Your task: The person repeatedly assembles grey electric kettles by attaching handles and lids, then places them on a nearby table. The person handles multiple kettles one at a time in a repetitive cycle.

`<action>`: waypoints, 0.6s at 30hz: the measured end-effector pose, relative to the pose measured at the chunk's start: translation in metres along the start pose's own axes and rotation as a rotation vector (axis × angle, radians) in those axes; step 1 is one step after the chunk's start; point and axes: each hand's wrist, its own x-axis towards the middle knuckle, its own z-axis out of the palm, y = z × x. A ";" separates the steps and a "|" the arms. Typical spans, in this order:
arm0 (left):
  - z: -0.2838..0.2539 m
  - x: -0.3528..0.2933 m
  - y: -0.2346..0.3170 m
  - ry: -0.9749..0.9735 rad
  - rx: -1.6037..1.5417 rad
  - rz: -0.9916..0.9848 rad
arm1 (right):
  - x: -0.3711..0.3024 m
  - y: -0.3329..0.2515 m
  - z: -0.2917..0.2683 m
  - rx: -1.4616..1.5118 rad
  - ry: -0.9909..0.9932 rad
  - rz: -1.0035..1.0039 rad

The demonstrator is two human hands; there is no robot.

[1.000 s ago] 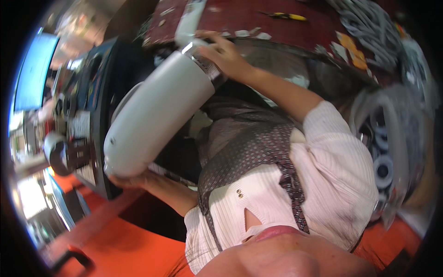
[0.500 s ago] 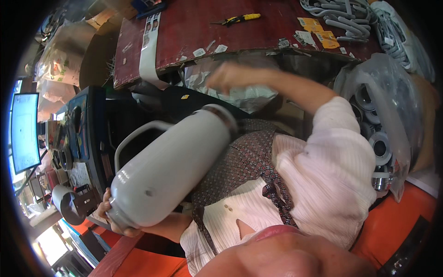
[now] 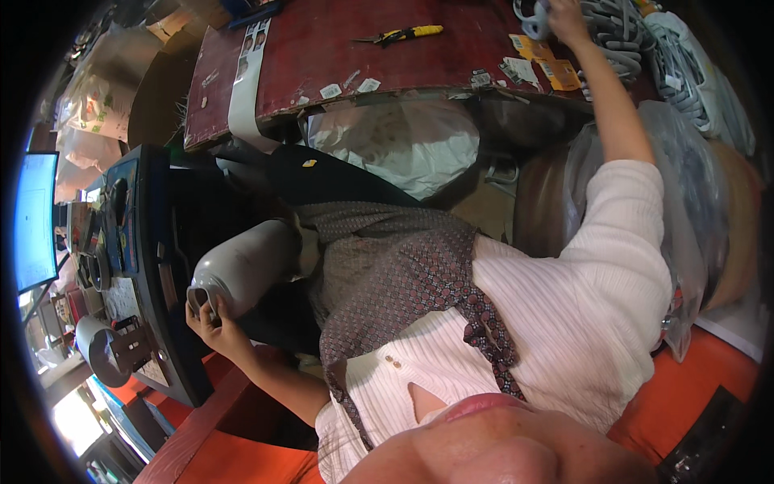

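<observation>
A grey thermos jug body (image 3: 250, 262) lies tilted beside my lap, its opening facing toward my left arm. My left hand (image 3: 216, 324) is closed on the rim of that opening, fingers hooked over the edge. At the far right of the table my right arm is stretched out, and my right hand (image 3: 569, 22) is closed on a grey looped plastic piece (image 3: 532, 22). The upper picture edge cuts off part of those fingers. Right beside it lies a pile of grey curved handles (image 3: 617, 44).
Yellow-handled pliers (image 3: 409, 34) and scraps of label lie on the dark red table (image 3: 339, 60). A white strip (image 3: 248, 89) hangs over its edge. Below stands a white plastic bag (image 3: 403, 145). Clear plastic (image 3: 685, 177) covers a container on the right; a monitor (image 3: 36, 222) stands left.
My right hand has swung from above my lap out to the handle pile and taken hold of a grey piece. My left hand has lowered the jug away, turning its open end toward me.
</observation>
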 end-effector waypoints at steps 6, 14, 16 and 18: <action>0.016 -0.007 0.016 0.110 0.430 0.030 | 0.058 -0.103 0.032 0.676 0.246 0.412; 0.012 -0.023 0.031 -0.152 -0.129 0.103 | -0.090 -0.395 -0.074 1.829 -0.929 0.739; 0.004 -0.024 0.037 0.082 0.007 0.119 | -0.114 -0.437 -0.072 1.790 -1.283 0.600; 0.001 -0.026 0.046 0.261 0.251 0.172 | -0.098 -0.460 -0.056 2.135 -1.242 0.764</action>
